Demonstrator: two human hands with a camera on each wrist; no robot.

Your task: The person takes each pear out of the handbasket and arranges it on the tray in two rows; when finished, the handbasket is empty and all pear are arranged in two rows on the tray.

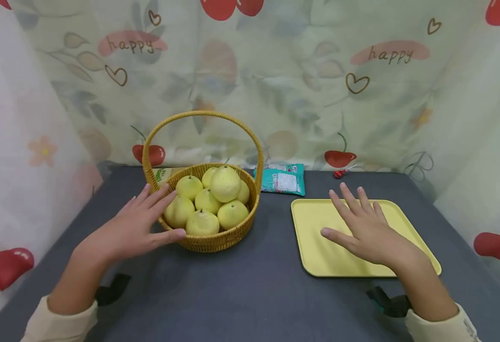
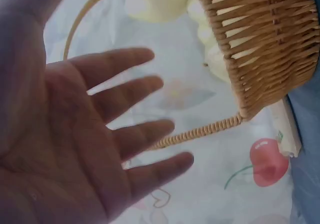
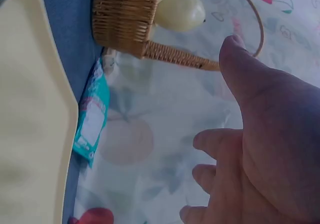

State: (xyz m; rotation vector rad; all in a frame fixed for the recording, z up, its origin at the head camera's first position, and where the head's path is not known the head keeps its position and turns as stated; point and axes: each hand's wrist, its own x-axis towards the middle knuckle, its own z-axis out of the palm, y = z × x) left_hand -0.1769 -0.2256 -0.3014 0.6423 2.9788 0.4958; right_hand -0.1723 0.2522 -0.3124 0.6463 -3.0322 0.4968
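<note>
Well, your basket (image 1: 217,243) stands just ahead and a bit right of your left hand (image 1: 130,230), and the yellow tray (image 1: 318,256) lies below your right hand (image 1: 368,237). Both hands are spread wide and hold nothing. The blue-green packet (image 1: 277,180) sits farther off, between them. All the round fruit (image 1: 207,202) I see is in the basket by your left hand. One little red sweet (image 1: 339,174) lies past your right hand. I think the work is not yet begun, so all is left to do.

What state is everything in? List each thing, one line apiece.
Left hand: fingers spread, holding nothing
Right hand: fingers spread, holding nothing
Wicker basket: upright, handle raised, loaded
Pale yellow fruits: whole, heaped in the basket
Yellow tray: lying flat, face up
Teal packet: lying down; sealed or not, cannot tell
Red lollipop: lying down
Partly hidden packet: state unclear
</note>
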